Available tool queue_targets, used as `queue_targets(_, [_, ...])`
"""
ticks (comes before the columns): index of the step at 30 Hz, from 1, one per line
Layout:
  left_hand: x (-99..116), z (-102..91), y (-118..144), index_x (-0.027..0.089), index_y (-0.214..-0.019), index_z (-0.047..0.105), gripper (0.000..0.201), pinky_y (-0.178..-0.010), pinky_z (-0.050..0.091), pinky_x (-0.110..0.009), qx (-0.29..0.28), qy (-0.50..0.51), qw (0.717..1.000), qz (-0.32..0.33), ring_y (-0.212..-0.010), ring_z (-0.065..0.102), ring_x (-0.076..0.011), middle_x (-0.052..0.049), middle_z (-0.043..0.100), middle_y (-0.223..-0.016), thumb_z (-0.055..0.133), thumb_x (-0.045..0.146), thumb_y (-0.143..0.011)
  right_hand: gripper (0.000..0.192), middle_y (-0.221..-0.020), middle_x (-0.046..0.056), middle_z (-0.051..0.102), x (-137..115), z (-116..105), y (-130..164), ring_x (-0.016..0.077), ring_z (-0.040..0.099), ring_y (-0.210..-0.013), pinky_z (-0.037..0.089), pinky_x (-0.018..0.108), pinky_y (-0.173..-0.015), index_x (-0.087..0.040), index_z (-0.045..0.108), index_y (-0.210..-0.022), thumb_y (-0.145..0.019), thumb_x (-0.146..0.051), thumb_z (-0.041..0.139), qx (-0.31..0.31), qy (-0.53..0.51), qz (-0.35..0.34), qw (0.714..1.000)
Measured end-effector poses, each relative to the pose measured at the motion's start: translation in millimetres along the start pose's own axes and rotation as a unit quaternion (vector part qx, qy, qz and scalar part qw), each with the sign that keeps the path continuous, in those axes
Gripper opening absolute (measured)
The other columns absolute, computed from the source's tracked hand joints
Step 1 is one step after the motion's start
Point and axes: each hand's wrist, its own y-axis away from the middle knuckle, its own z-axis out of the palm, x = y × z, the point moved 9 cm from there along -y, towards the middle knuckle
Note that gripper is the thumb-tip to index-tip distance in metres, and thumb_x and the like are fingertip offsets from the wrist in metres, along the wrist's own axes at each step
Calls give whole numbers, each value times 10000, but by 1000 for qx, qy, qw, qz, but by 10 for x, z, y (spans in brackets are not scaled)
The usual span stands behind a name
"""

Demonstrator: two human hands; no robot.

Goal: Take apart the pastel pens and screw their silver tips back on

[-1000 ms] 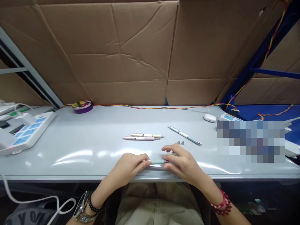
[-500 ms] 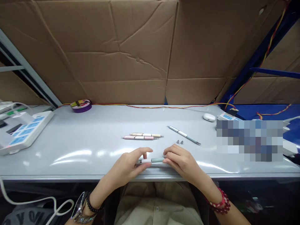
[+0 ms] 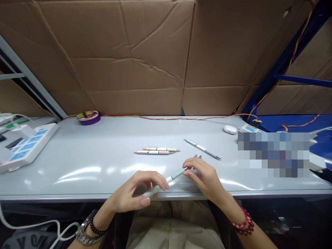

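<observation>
A pale green and white pen [image 3: 177,174] slants up to the right between my hands, just above the table's front edge. My left hand [image 3: 131,192] is closed around its rear part, with thumb and fingers on the barrel. At the other end, my right hand [image 3: 206,178] pinches the pen's tip between thumb and fingers. Just behind the right fingertips lie two small grey pieces [image 3: 200,157], partly covered by that hand. Farther back rest a pink and white pen [image 3: 153,152], a cream and white pen [image 3: 160,149] and a blue-grey and white pen [image 3: 202,148].
A white earbud case [image 3: 230,129] sits at the back right, near a blurred-out patch. Purple-edged round tape [image 3: 89,118] lies back left. A white power strip [image 3: 32,147] stands at the left. Thin twisted wires [image 3: 155,119] run along the cardboard wall [image 3: 124,69].
The green pen has turned from level to slanted, its tip end raised to the right. My left hand has shifted left and regripped it. My right hand now partly covers the grey pieces.
</observation>
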Motion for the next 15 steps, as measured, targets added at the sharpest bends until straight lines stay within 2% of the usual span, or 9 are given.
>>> queue_targets(4, [8, -62, 10, 164, -895, 619, 513, -718, 422, -321, 29, 16, 999, -5, -799, 551, -234, -88, 609, -864, 447, 639, -808, 67, -850, 52, 627, -26, -11, -2, 179, 586, -800, 476, 297, -709, -193, 580, -897, -880, -249, 547, -7, -46, 7, 999])
queue_targets(6, [-25, -107, 26, 161, -802, 612, 539, -636, 396, -295, 56, 26, 998, -10, -683, 519, -199, -63, 572, -755, 422, 665, -802, 83, -812, 42, 627, -65, 23, -3, 167, 589, -754, 481, 282, -678, -194, 591, -855, -867, -273, 568, -34, -91, 17, 995])
queue_targets(9, [-82, -201, 62, 157, -697, 588, 557, -515, 294, -263, 107, 18, 994, -11, -529, 376, -133, -14, 464, -619, 414, 677, -794, 160, -733, 28, 612, -106, 78, 6, 147, 565, -669, 476, 265, -616, -187, 596, -768, -839, -330, 602, -58, -192, 55, 978])
queue_targets(12, [-129, -268, 94, 152, -691, 587, 524, -491, 228, -263, 136, 1, 991, -18, -497, 288, -112, 6, 414, -590, 441, 643, -803, 174, -699, 23, 595, -126, 109, 19, 139, 540, -641, 459, 260, -594, -180, 597, -717, -801, -324, 647, -46, -259, 76, 962])
queue_targets(15, [-151, -319, 115, 155, -711, 573, 528, -493, 220, -265, 156, 11, 987, -22, -501, 282, -115, 13, 385, -587, 390, 638, -826, 116, -717, 22, 599, -127, 163, 32, 139, 543, -664, 451, 262, -616, -178, 607, -728, -790, -259, 661, -49, -257, 82, 962])
